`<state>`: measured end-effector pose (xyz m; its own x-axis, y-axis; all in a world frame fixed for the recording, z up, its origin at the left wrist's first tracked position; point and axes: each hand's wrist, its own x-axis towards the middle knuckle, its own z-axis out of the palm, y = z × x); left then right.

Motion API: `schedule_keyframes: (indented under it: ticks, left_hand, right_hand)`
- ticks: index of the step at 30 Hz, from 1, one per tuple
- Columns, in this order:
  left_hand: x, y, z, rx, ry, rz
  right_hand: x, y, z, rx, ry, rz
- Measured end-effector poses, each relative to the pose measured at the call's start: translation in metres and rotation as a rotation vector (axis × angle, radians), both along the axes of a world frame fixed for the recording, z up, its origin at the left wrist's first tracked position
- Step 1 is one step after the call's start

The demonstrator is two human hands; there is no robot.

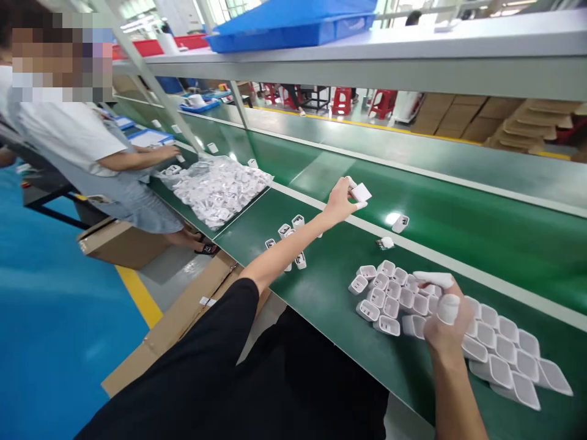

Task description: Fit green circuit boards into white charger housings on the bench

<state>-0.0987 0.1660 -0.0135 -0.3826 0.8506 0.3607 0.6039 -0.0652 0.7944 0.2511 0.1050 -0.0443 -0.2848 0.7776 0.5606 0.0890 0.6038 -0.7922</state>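
Note:
My left hand (339, 200) is stretched over the white edge strip of the green belt, its fingers closed on a white plastic charger housing (362, 192). White covers sit on some fingertips of both hands. Above a group of open white housings (499, 371) hovers my right hand (448, 321), thumb and forefinger apart; I see nothing between them, though the other fingers are hidden. To its left stand several more housings with dark parts inside (368, 310). Beyond them lie a small circuit board with a white block (386, 243) and a single housing (400, 223) on the belt.
Several housings (299, 260) lie under my left forearm. A bag of small white parts (220, 189) covers the bench to the left, where a co-worker (92, 140) handles a small piece. A shelf (413, 49) with a blue tray (293, 30) runs overhead; cardboard (197, 318) lies below.

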Motion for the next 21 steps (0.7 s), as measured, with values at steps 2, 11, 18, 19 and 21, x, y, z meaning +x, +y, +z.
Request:
schedule_keyframes:
  ticks: [2, 11, 18, 19, 21]
  left_hand:
    - [-0.036, 0.018, 0.002, -0.191, 0.242, 0.074]
    - [-0.076, 0.015, -0.009, -0.375, 0.377, 0.072]
    - [-0.109, -0.027, 0.030, -0.009, 0.240, 0.082]
    - [-0.113, -0.050, 0.032, 0.104, 0.180, 0.071]
    - [-0.115, -0.108, 0.032, 0.274, 0.084, 0.073]
  right_hand:
    - [0.000, 0.000, -0.001, 0.004, -0.013, -0.007]
    - [0.008, 0.006, -0.007, 0.050, -0.076, -0.056]
    - [-0.005, 0.003, 0.001, 0.029, 0.037, -0.235]
    - [-0.008, 0.003, 0.002, 0.021, 0.068, -0.286]
    - [-0.015, 0.004, 0.005, 0.018, 0.102, -0.368]
